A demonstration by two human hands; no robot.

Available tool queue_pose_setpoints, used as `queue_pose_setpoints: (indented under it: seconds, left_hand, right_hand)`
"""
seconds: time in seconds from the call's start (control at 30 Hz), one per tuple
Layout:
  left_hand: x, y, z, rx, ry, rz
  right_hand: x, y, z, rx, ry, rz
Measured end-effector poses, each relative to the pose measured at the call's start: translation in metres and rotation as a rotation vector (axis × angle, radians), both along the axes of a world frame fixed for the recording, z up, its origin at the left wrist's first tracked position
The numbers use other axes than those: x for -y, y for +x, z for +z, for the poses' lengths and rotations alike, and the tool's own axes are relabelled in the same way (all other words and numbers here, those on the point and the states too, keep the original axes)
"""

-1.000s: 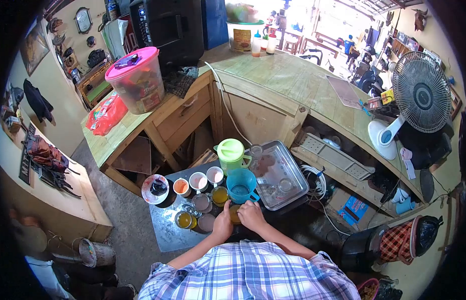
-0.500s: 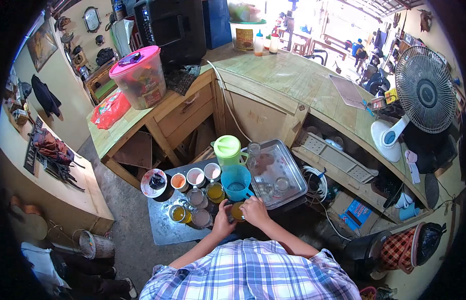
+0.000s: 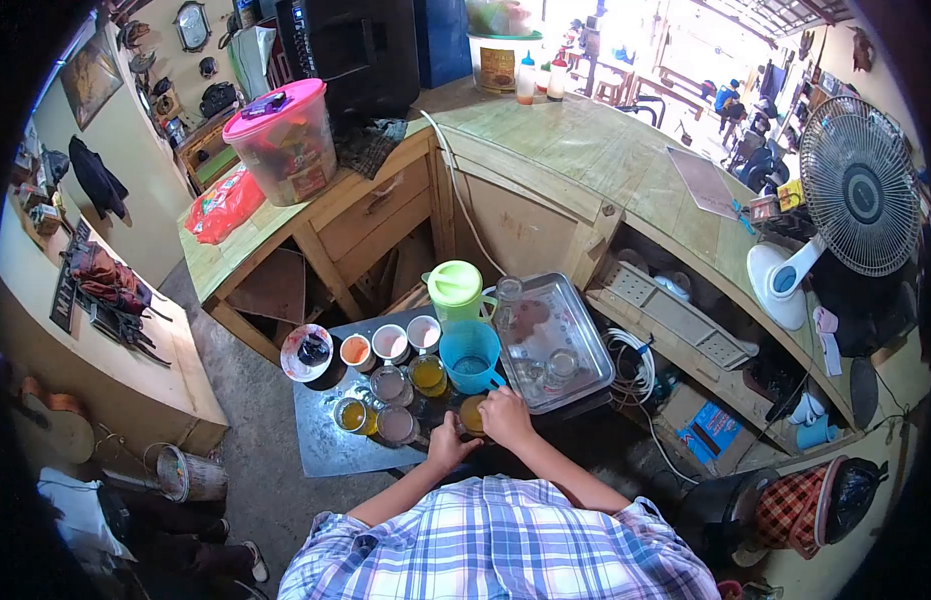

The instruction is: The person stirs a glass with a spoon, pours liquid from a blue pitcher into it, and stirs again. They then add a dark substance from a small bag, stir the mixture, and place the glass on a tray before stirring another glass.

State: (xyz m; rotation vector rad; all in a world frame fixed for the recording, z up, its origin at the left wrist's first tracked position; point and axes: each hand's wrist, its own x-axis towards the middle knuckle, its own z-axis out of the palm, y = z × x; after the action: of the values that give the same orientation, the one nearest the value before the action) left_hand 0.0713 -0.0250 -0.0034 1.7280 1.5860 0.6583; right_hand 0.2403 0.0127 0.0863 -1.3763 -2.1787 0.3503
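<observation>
A glass of yellow-orange drink (image 3: 472, 414) stands between my hands at the near right of the metal-topped table (image 3: 330, 455). My left hand (image 3: 449, 446) is closed around the left side of this glass. Over its right rim, my right hand (image 3: 506, 417) has its fingers bunched together; whatever they pinch is hidden. Just beyond is a blue measuring jug (image 3: 471, 358) with its handle toward my right hand. To the left stand mugs of greyish drink (image 3: 396, 424) and glasses of yellow drink (image 3: 354, 416). A lidded green pitcher (image 3: 455, 290) is behind the jug.
A metal tray (image 3: 575, 395) with upturned glasses lies at right. Behind are white cups (image 3: 389, 342), an orange-filled cup (image 3: 357, 351) and a bowl with a dark bag (image 3: 307, 353). A wooden counter (image 3: 545, 135) curves around, bearing a fan (image 3: 862, 190) and a pink-lidded tub (image 3: 282, 150).
My left hand has shifted slightly lower around the glass, with its thumb now raised. My right hand stays at the rim. The camera view has tilted a little.
</observation>
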Motion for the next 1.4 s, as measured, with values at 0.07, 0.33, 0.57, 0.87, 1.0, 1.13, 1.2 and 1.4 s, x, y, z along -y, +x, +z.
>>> queue_pose_setpoints:
  seconds: [0.07,0.33,0.57,0.87,1.0,1.13,1.2,1.4]
  left_hand:
    - [-0.002,0.001,-0.008,-0.010,0.018,0.010]
    - [-0.006,0.001,-0.007,-0.014,0.086,0.018]
    - [0.003,-0.001,-0.008,-0.006,0.008,0.020]
    - [-0.009,-0.002,0.008,0.022,-0.006,-0.023]
    - [-0.011,-0.004,0.007,0.027,-0.020,-0.041]
    - [-0.013,-0.004,0.007,0.034,-0.025,-0.054]
    - [-0.012,-0.005,0.008,0.070,-0.022,-0.045]
    - [-0.014,-0.005,0.003,0.043,-0.079,-0.033]
  right_hand:
    - [0.000,0.001,-0.003,0.138,-0.122,0.013]
    - [-0.003,0.001,-0.007,0.048,-0.131,0.009]
    - [0.005,0.005,-0.008,0.052,-0.194,0.019]
    - [-0.006,0.002,0.005,0.056,-0.029,0.028]
    - [-0.007,0.003,0.000,0.211,-0.075,0.032]
    - [-0.008,0.001,0.000,0.054,-0.098,0.015]
    - [-0.009,0.000,0.001,0.135,-0.106,-0.023]
    - [-0.011,0.000,0.006,0.070,-0.139,-0.025]
